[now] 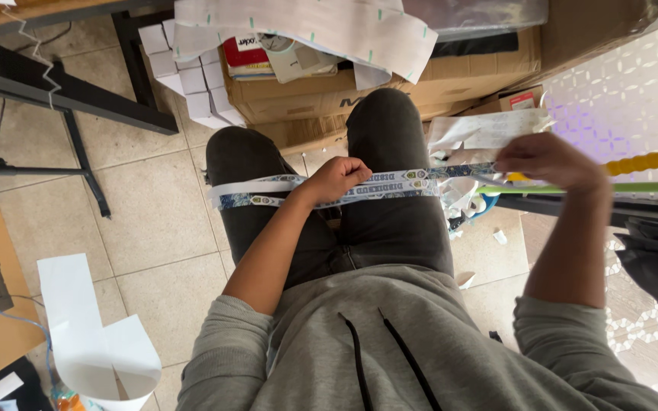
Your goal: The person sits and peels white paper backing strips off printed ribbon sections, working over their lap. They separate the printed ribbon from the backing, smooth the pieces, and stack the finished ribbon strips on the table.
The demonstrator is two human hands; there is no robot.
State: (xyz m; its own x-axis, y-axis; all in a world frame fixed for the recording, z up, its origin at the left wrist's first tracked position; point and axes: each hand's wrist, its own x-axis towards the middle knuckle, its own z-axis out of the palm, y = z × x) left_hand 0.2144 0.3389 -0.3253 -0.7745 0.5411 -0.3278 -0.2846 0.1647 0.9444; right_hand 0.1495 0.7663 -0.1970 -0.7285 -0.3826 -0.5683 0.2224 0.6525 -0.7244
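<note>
Nearest the camera, at 6 o'clock, is the grey hoodie (390, 350) w/ two black drawstrings, sleeves pushed up both forearms; the person sits w/ dark trousers (390, 228) running up toward 12. Across both thighs lies the printed strip (390, 185), a long white band w/ blue pattern and small round emblems, stretched roughly 9-to-3. The left hand (336, 179) is closed in a fist over the strip near its middle, knuckles up, pinning it on the thigh; the free tail runs on toward 9 and curls over the far side of the leg. The right hand (550, 161), at about 2 o'clock, has its fingers pinched shut on the other end of the strip, held off the knee and close to a yellow-handled tool (649, 160) and a green rod (634, 187); whether it touches either, can't tell. To do this well, judging from the pose: keep the band flat and taut between the two grips, no twist, edges parallel, and let the fisted hand act as the anchor while the pinch sets the tension. Slack near the right knee, where crumpled paper scraps (462, 198) sit, could snag it. Farther off at 12: cardboard boxes (451, 80) w/ white backing sheets (306, 27) draped on top; at 7, a curled white sheet (93, 335) on the tiled floor (154, 221).
</note>
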